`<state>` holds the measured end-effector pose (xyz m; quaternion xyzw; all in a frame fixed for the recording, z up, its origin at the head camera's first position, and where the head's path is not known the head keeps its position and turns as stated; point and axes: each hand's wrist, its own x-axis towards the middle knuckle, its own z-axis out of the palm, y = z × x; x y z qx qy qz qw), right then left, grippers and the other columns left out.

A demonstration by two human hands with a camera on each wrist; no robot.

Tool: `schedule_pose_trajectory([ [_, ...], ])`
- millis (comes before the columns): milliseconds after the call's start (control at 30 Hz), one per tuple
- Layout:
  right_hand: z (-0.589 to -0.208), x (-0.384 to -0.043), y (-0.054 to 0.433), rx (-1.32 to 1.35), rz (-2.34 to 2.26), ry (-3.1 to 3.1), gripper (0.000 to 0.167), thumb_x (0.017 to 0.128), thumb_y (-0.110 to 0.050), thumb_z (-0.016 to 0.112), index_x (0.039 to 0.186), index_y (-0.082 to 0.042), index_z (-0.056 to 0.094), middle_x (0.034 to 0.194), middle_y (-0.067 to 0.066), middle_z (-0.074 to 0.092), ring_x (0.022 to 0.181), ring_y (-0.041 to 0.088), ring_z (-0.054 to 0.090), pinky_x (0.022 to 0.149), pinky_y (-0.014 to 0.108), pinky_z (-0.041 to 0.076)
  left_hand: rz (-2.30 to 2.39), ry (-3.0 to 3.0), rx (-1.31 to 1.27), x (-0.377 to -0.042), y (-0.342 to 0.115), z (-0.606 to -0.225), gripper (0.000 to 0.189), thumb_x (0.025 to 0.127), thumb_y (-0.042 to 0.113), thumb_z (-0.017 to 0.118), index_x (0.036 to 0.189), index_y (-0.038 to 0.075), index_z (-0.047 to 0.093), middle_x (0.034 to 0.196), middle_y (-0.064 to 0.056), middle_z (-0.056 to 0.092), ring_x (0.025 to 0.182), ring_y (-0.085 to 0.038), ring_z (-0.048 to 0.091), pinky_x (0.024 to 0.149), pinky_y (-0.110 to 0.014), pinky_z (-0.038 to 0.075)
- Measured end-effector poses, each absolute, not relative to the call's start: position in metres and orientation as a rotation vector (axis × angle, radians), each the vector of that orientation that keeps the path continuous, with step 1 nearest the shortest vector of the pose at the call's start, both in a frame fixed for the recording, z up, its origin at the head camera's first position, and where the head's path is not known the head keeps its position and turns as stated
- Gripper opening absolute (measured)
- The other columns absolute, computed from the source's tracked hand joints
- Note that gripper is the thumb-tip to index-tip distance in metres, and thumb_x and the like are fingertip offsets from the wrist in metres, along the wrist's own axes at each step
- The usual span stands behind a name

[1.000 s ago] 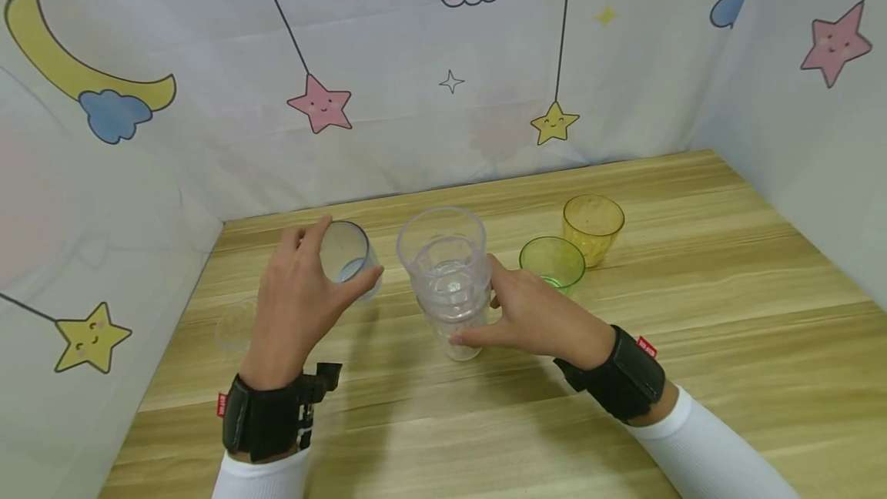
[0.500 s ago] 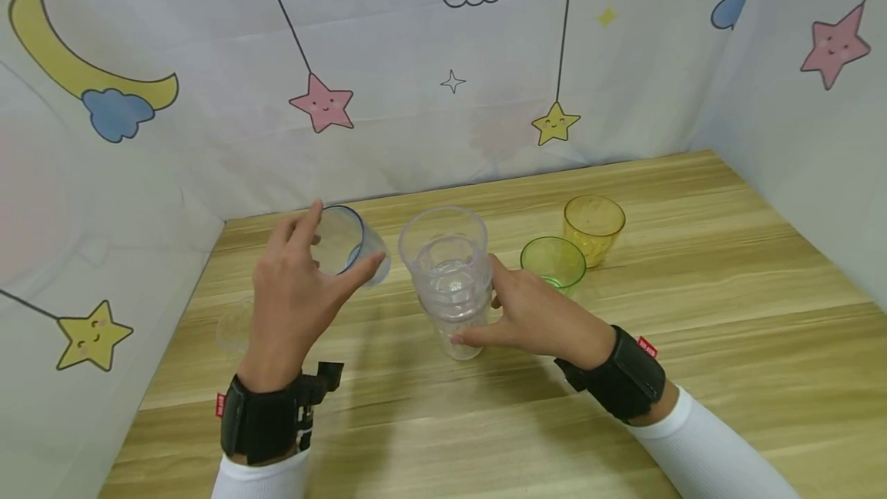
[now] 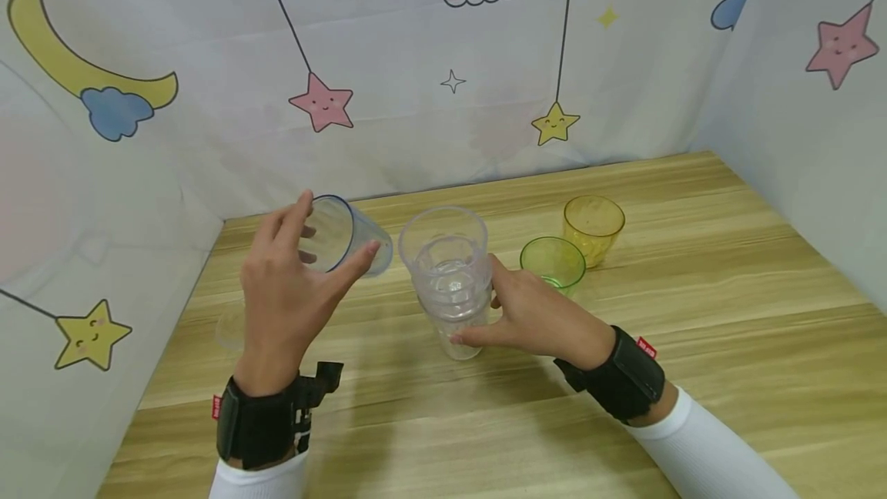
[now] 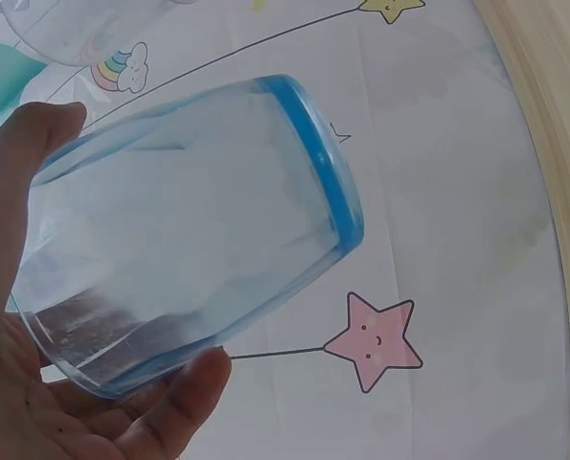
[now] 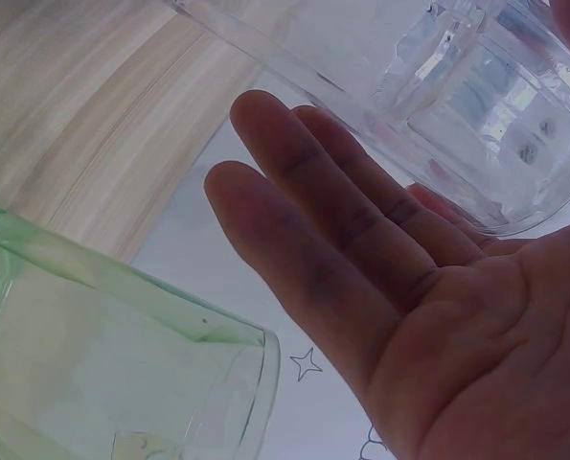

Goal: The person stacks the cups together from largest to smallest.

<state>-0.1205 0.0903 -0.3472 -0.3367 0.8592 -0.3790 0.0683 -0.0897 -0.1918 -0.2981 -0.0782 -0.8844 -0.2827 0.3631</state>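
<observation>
My left hand (image 3: 280, 291) holds a clear blue-tinted cup (image 3: 366, 228) between thumb and fingers. The cup is tilted, its mouth toward my palm and its base pointing right; the left wrist view shows the thick blue base (image 4: 323, 163). In the middle of the table, a stack of clear cups (image 3: 450, 283) stands upright, mouths up. My right hand (image 3: 543, 318) holds this stack low on its right side, thumb in front and fingers behind. In the right wrist view, the fingers (image 5: 304, 259) look nearly straight alongside the clear plastic.
A green cup (image 3: 553, 260) stands right behind my right hand, with a yellow cup (image 3: 594, 233) beyond it. At the left, a clear round-rimmed item (image 3: 230, 327) is partly hidden by my left wrist. White printed cloth (image 3: 388, 37) surrounds the wooden table (image 3: 728, 291).
The left hand has lifted the blue-tinted cup up and away, tipping it further so its base swings right. The right hand and the clear stack have stayed put.
</observation>
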Motion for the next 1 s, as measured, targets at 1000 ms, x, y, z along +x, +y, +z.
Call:
schedule_pose_trajectory([
  [1000, -0.347, -0.121, 0.09, -1.009, -1.149, 2.569, 0.091, 0.079, -0.051, 0.085, 0.146, -0.015, 0.036, 0.124, 0.0, 0.066, 0.102, 0.012, 0.067, 0.085, 0.038, 0.055, -0.922, -1.995, -0.246, -0.08, -0.182, -0.283, 0.077, 0.078, 0.043, 0.08, 0.143, 0.01, 0.058, 0.123, -0.015, 0.064, 0.1, -0.024, 0.066, 0.075, -0.012, 0.049],
])
